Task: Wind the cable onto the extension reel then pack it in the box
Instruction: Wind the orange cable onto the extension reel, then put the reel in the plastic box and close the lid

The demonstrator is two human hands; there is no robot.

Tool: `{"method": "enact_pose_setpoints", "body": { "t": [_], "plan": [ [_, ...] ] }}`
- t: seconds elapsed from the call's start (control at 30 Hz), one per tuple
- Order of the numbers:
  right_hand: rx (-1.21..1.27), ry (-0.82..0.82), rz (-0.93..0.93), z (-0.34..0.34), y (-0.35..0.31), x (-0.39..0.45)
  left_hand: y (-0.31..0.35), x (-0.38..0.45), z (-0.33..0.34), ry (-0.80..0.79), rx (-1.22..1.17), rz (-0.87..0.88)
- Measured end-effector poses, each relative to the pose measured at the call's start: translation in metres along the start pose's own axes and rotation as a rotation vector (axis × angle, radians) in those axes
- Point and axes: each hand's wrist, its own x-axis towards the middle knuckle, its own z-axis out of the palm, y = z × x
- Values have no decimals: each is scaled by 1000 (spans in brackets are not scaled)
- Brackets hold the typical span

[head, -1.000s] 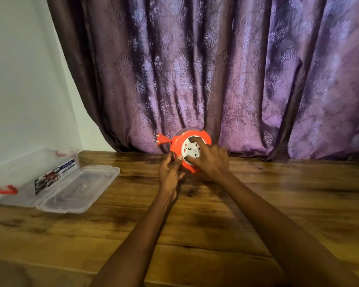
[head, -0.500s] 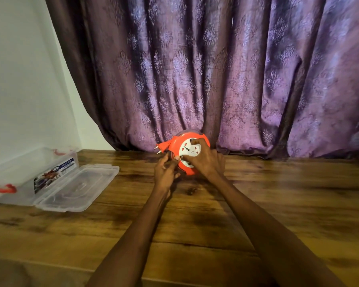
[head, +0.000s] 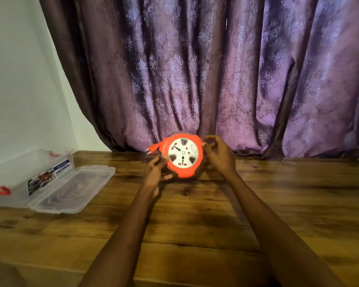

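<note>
Standing on its edge near the far side of the counter (head: 278, 204), the orange extension reel (head: 182, 157) rested just in front of the purple curtain (head: 216, 79) that hung down to the counter's back edge. Its white socket face (head: 183, 151) was turned toward the person and tipped slightly upward, so the reel's axis ran roughly front to back. The orange plug (head: 153, 149) stuck out from the reel's upper left, its pins pointing left and a little down toward the box. The left hand (head: 155, 172) held the reel's lower left rim, fingers curled against it, though how tightly could not be told. The right hand (head: 220, 156) sat at the upper right rim with fingers curled, fingertips touching the orange edge. Dark cable showed under the reel between the hands, too shadowed to trace. Both forearms reached in from the near edge, leaving bare wood between them and out to the right. The clear plastic box (head: 19, 183) lay well apart at the left, against the white wall (head: 19, 90), with red handles and its lid (head: 75, 187) folded open flat on the counter beside it.
</note>
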Motion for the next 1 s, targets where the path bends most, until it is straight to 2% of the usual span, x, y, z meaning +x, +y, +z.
{"method": "enact_pose_setpoints", "body": {
  "t": [0.1, 0.17, 0.23, 0.4, 0.47, 0.63, 0.73, 0.8, 0.87, 1.0],
  "plan": [
    [193, -171, 90, -4, 5, 7, 3, -1, -4, -57, 48, -28],
    [295, -283, 87, -5, 7, 3, 3, -3, -3, -89, 52, -49],
    [336, -329, 90, -5, 10, -4, 2, -5, -2, -95, 47, -69],
    [418, -369, 240, -6, 13, -18, 3, -6, 2, -115, -52, -62],
    [387, -402, 221, -3, 14, -20, 4, -7, 1, -110, -104, -72],
    [330, -657, 99, 7, 1, -20, 15, -19, -21, -44, -121, -91],
    [342, -735, 69, 24, -13, -23, 32, -32, -40, -57, -76, -46],
    [416, -715, 92, 41, -25, -28, 51, -37, -55, 53, 14, 48],
    [517, -668, 160, 62, -37, -34, 74, -38, -76, 274, 289, 181],
    [731, -673, 297, 103, -69, -47, 118, -49, -138, 752, 794, 456]
  ]
}}
